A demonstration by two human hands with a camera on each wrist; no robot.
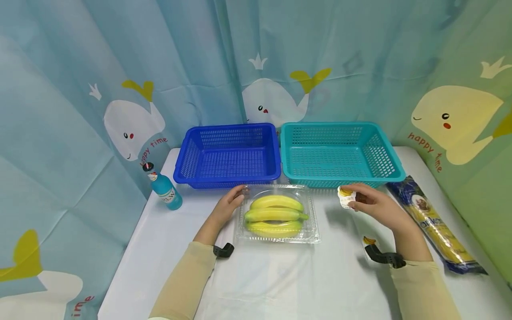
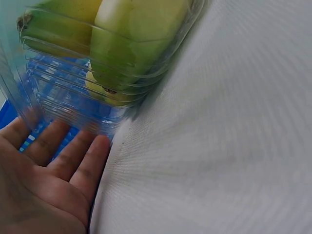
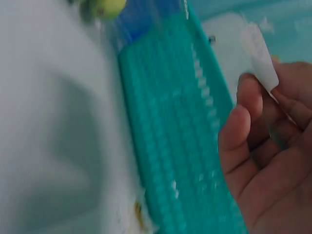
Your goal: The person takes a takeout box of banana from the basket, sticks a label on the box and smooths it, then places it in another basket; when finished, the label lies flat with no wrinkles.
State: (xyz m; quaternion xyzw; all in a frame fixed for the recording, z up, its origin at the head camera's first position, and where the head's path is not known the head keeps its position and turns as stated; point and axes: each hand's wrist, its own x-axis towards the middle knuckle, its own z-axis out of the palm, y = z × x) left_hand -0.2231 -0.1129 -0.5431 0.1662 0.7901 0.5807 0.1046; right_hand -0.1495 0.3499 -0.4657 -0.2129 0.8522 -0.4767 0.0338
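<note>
A clear plastic clamshell box (image 1: 313, 222) with yellow-green bananas (image 1: 276, 215) inside lies shut on the white table. My left hand (image 1: 225, 210) is at its left end; in the left wrist view the fingers (image 2: 68, 153) are extended, fingertips right at the ridged plastic wall. Between thumb and fingers, my right hand (image 1: 378, 206) pinches a small white sticker (image 1: 346, 198) with a banana picture, held above the table to the right of the box. A similar banana sticker (image 1: 369, 241) lies near the right wrist, partly hidden by the wrist strap.
Behind the box stand a blue basket (image 1: 181, 171) and a teal basket (image 1: 344, 181), side by side. A turquoise bottle (image 1: 165, 189) stands at the left. Along the right edge lies a long yellow-and-blue packet (image 1: 436, 229). A whale-print curtain (image 1: 192, 58) hangs around the table.
</note>
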